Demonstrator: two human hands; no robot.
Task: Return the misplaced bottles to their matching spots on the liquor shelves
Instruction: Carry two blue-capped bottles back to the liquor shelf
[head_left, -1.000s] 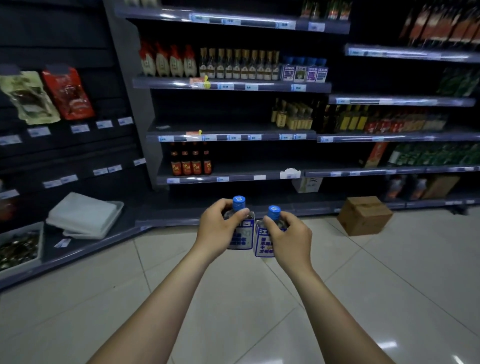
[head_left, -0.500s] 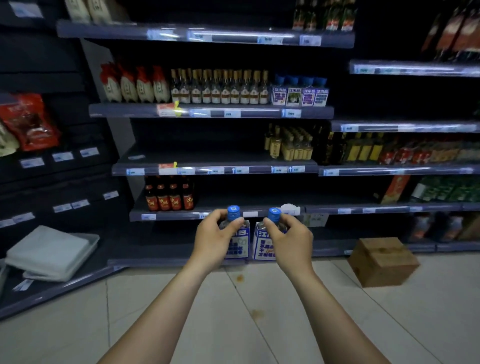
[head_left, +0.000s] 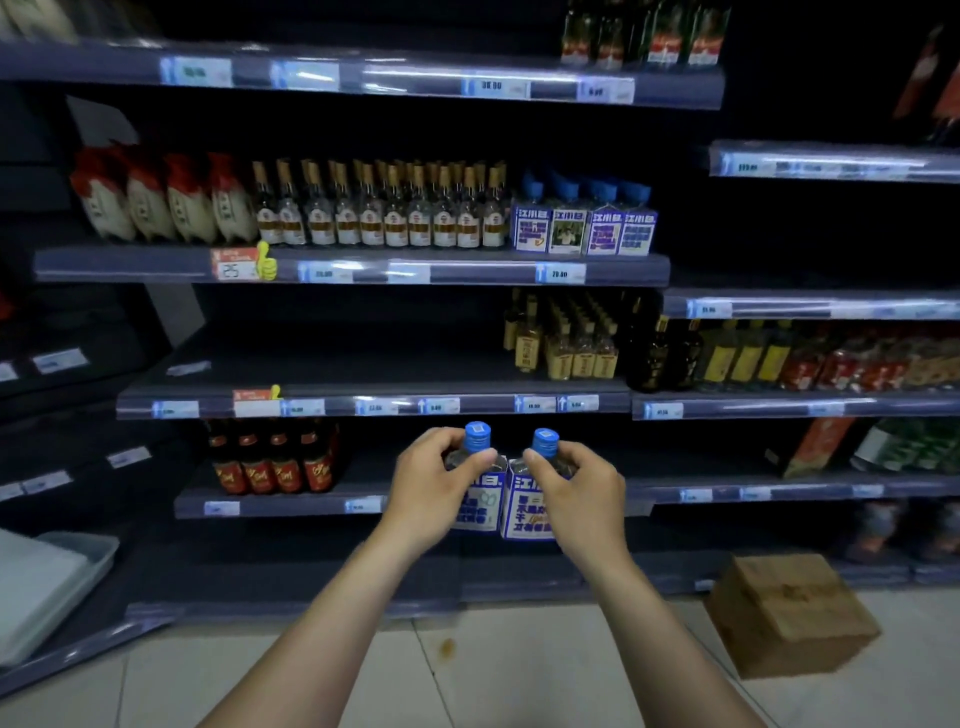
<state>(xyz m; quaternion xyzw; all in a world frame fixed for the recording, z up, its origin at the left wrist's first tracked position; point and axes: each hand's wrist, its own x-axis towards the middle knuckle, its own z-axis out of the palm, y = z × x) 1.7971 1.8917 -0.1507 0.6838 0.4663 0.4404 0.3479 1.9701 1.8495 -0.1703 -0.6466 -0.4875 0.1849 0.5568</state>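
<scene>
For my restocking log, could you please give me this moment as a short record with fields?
left hand: left hand grips the left bottle near its blue cap
right hand: right hand grips the right bottle the same way
bottle pose: both upright, side by side, held in front of the lower shelves
matching spot: row of blue-capped bottles at the right end of the higher shelf
status: neither bottle shelved yet
floor: cardboard box at the right

Shelves (head_left: 467, 273) carry bottle rows (head_left: 384, 213) (floor (head_left: 519, 675): cardboard box (head_left: 789, 613))
</scene>
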